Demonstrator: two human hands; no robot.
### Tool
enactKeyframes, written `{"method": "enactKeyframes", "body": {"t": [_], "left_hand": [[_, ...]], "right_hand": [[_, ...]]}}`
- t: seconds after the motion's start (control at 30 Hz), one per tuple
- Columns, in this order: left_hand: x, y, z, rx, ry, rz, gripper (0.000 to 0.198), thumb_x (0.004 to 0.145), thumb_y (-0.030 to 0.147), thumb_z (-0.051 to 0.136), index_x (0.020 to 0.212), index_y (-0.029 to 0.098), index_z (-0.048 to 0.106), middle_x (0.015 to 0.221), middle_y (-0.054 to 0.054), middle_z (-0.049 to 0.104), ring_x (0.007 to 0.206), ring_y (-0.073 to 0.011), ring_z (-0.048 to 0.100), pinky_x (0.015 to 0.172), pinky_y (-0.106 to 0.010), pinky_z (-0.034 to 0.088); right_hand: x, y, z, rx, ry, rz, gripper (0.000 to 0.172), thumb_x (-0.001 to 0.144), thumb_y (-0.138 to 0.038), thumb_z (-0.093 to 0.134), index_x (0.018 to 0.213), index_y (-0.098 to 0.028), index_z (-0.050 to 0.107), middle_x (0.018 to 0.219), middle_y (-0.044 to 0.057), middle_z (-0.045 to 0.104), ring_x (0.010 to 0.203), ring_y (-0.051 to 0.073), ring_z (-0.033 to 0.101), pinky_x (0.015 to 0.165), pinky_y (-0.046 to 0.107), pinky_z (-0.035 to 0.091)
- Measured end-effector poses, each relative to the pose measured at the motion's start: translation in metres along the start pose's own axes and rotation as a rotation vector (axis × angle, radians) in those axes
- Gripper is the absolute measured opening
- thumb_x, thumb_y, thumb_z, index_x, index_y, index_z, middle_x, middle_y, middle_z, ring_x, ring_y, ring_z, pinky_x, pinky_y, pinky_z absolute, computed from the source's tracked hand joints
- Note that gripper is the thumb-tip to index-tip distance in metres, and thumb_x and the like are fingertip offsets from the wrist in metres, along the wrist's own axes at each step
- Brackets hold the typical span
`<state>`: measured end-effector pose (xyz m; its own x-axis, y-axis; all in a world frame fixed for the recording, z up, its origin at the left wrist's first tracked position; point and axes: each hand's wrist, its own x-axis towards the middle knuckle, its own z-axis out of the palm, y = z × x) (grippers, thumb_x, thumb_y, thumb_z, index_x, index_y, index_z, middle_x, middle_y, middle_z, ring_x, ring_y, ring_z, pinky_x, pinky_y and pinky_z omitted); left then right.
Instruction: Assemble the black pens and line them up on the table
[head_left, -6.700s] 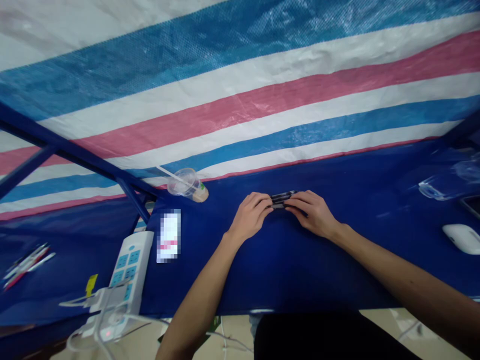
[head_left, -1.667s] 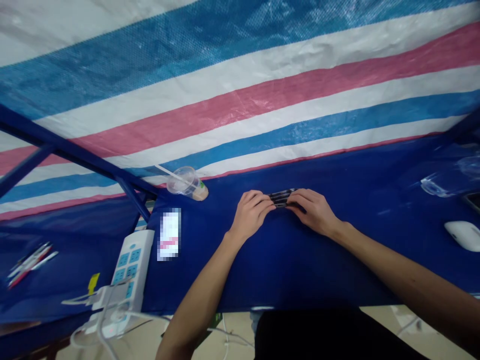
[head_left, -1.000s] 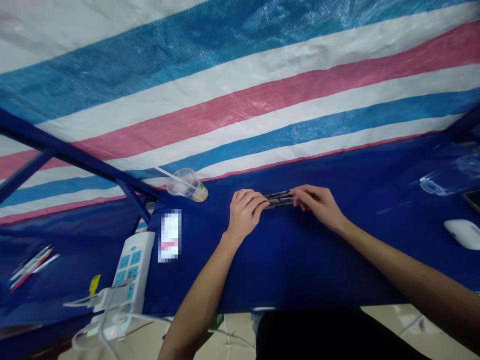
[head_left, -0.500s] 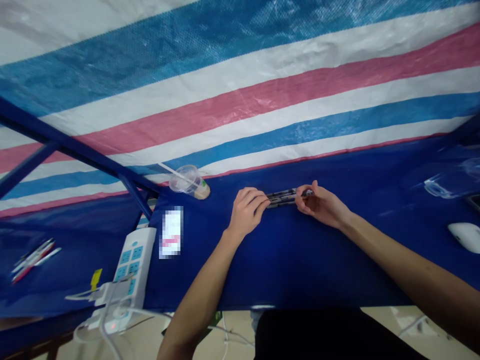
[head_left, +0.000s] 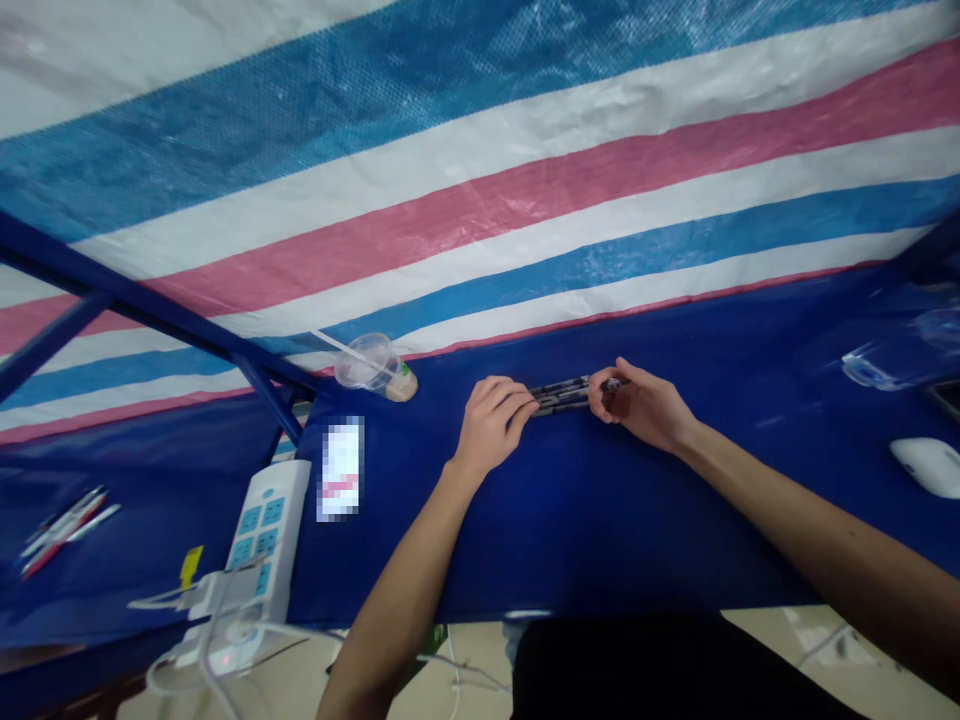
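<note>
The pens [head_left: 562, 396] lie crosswise on the counter [head_left: 555, 530], a wide blue stretch between them and its near edge. The left hand [head_left: 493, 425] has its grip closed over one end; the right hand [head_left: 643, 405] curls loosely at the other, hold unclear. The cup [head_left: 367, 362] contains a straw and some brown drink [head_left: 402, 388].

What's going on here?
A person is handling a row of slim, dark, pen-like pieces over a blue surface. The left hand holds one end of the row; the right hand curls around the other, though how firmly it grips is hard to tell. The pieces lie side by side. Off beyond the left hand are a clear cup with a straw and a white power strip.
</note>
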<state>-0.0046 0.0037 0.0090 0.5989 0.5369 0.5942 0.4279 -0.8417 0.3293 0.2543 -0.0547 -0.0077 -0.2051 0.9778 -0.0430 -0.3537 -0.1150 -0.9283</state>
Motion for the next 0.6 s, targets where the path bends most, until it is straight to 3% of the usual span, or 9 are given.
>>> {"method": "enactKeyframes", "body": {"t": [0.13,0.27,0.4,0.6], "left_hand": [[-0.001,-0.001,0.001,-0.002,-0.009,0.000,0.014,0.100,0.031,0.063,0.098,0.020,0.073,0.099,-0.007,0.075,0.102,-0.0225,0.064,0.090,-0.042,0.052],[0.000,-0.003,-0.001,-0.020,-0.070,0.016,0.011,0.096,0.032,0.068,0.097,0.021,0.071,0.101,-0.006,0.075,0.102,-0.0226,0.064,0.090,-0.042,0.052],[0.001,-0.004,-0.007,-0.029,-0.216,0.032,0.011,0.095,0.031,0.070,0.093,0.020,0.069,0.106,-0.006,0.073,0.108,-0.0236,0.062,0.094,-0.044,0.050],[0.003,-0.003,-0.014,-0.023,-0.341,0.005,0.012,0.094,0.032,0.069,0.090,0.020,0.068,0.116,-0.008,0.070,0.118,-0.0268,0.057,0.100,-0.049,0.049]], "right_hand": [[-0.001,0.000,-0.001,-0.218,0.078,-0.134,0.043,0.099,-0.056,0.053,0.100,-0.019,0.075,0.073,0.006,0.068,0.058,0.018,0.057,0.052,0.033,0.042],[-0.003,0.001,-0.001,-0.690,0.164,-0.352,0.025,0.095,-0.046,0.066,0.101,-0.024,0.075,0.083,0.005,0.073,0.066,0.018,0.059,0.062,0.034,0.048],[-0.001,0.006,-0.004,-0.999,0.081,-0.586,0.012,0.097,-0.034,0.065,0.097,-0.025,0.073,0.088,0.005,0.073,0.082,0.022,0.063,0.075,0.038,0.052],[0.005,0.015,-0.012,-1.225,-0.013,-0.669,0.007,0.098,-0.030,0.066,0.098,-0.026,0.071,0.099,0.006,0.075,0.102,0.028,0.058,0.088,0.046,0.046]]}}
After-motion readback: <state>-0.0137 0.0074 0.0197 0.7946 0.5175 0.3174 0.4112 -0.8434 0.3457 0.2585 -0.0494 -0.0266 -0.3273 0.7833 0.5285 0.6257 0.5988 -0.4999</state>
